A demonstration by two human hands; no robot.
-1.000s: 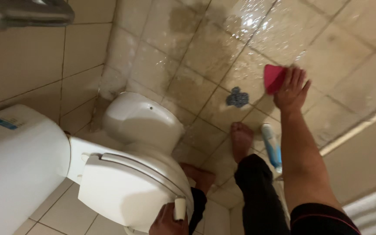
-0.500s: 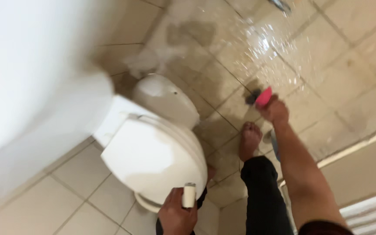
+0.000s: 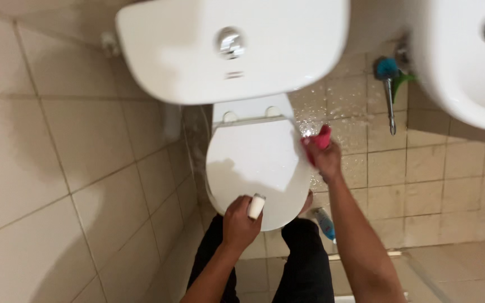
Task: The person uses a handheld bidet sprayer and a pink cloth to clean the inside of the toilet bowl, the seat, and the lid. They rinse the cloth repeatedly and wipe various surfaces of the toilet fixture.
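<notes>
Lifting my right hand [image 3: 325, 160], its grip closed on the pink cloth [image 3: 320, 141], off the wet floor [image 3: 360, 120] to the toilet lid [image 3: 254, 163]'s edge, my left hand [image 3: 241, 223] holding the small white bottle [image 3: 256, 206]

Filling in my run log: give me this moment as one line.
left hand: grips small white bottle over closed toilet lid | right hand: holds pink cloth at lid edge | floor: wet tiles

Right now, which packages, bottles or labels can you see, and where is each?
Small white bottle: a cylinder in the left hand, over the front of the closed toilet lid.
Blue bottle: on the floor right of the bowl, partly hidden.
Small grey label: on the white cistern, under the flush button.
</notes>
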